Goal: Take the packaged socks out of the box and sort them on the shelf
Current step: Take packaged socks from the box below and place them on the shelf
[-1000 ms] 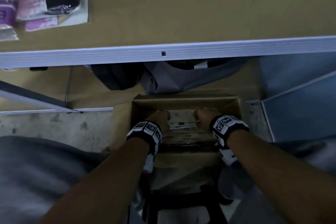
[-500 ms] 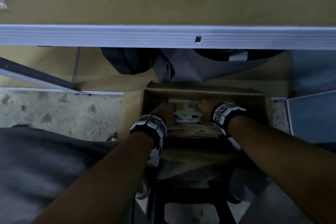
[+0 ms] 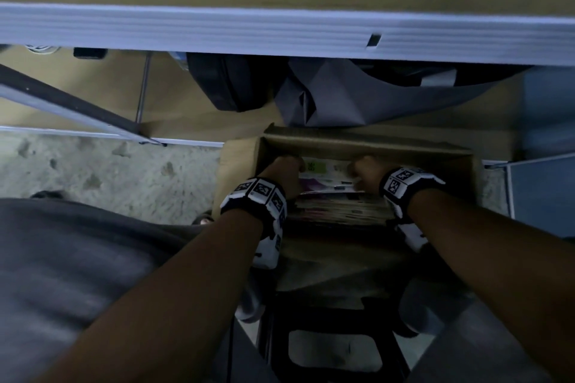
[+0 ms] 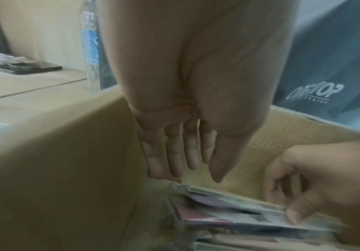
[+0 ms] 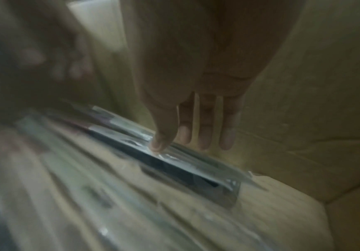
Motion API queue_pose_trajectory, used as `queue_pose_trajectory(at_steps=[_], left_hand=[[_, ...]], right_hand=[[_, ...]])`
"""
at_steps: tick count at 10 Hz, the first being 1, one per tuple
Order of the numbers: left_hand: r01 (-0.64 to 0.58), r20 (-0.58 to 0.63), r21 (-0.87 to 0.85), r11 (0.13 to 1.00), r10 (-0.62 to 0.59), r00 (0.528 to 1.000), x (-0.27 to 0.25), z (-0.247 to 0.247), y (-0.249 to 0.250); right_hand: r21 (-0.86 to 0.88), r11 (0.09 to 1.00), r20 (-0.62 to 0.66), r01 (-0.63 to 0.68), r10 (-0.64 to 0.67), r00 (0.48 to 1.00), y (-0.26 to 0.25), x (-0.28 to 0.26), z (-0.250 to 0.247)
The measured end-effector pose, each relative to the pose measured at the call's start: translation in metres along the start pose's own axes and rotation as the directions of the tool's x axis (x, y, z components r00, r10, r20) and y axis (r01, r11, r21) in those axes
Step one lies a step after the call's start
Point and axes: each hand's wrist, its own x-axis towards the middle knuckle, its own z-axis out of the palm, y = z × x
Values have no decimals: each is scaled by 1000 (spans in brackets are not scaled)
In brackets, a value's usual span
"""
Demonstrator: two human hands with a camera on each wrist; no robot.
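Observation:
An open cardboard box [image 3: 357,141] sits on a black stool below the shelf [image 3: 280,31]. Packaged socks [image 3: 339,211] stand in it in a tight row. Both hands are inside, at the rearmost packs. My left hand [image 3: 287,169] hangs by the box's left wall [image 4: 56,161] with straight fingers [image 4: 174,161] just above the packs [image 4: 228,214], holding nothing. My right hand [image 3: 362,171] pinches the rear packs [image 5: 174,163], thumb [image 5: 159,144] on their top edge and the other fingers behind them. The right wrist view is blurred.
A dark bag [image 3: 224,84] and a grey bag [image 3: 342,96] lie on the lower shelf behind the box. A water bottle [image 4: 90,51] and a phone [image 4: 26,68] sit there to the left. Concrete floor [image 3: 109,171] lies left, a blue panel [image 3: 544,180] right.
The head view has tilted down, so the packs lying on the upper shelf have left the frame. Both hands remain in the box at the rear packs, slightly lower.

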Motion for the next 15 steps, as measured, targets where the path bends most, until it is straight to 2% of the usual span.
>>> queue_pose_trajectory(at_steps=[1,2,4,5,6,8,9,11,12,14,15], left_hand=[[-10,-17,5,1000,10,1000,-3,-3,-1],[-33,-36,-5,999,33,999,-7,-4,1],[-38,-64,-13,999,37,997,-18,-8,8],[-18,-56,-38,999,16,998,-23,-11,11],[-2,-32,-19,1000,1,999,-27,-13,12],[-32,-101,31,999,35,994,-43,-17,19],[-41,-110,74,996,49,993,-51,-13,23],[-53,-57,184,981,64,996,-53,-9,42],[-52,-53,232,971,66,996,-47,-2,53],[-57,-28,316,947,70,997,-13,21,72],[-35,51,389,921,16,999,-5,28,92]], right_hand=[[47,998,-34,-31,33,999,5,-3,-5],[20,999,-75,-48,49,996,5,-6,-5],[-188,980,-111,-58,38,993,-8,-14,-5],[-236,969,-144,-67,33,989,-12,-22,-11],[-245,965,-196,-93,45,979,-13,-39,-19],[-242,955,-275,-172,102,956,-5,-93,-38],[-178,961,-294,-212,154,943,5,-128,-48],[-15,960,-436,-279,245,866,22,-207,-60],[50,961,-496,-270,259,829,31,-241,-59],[200,950,-543,-239,310,780,50,-275,-41],[296,936,-554,-190,331,764,61,-277,-35]])
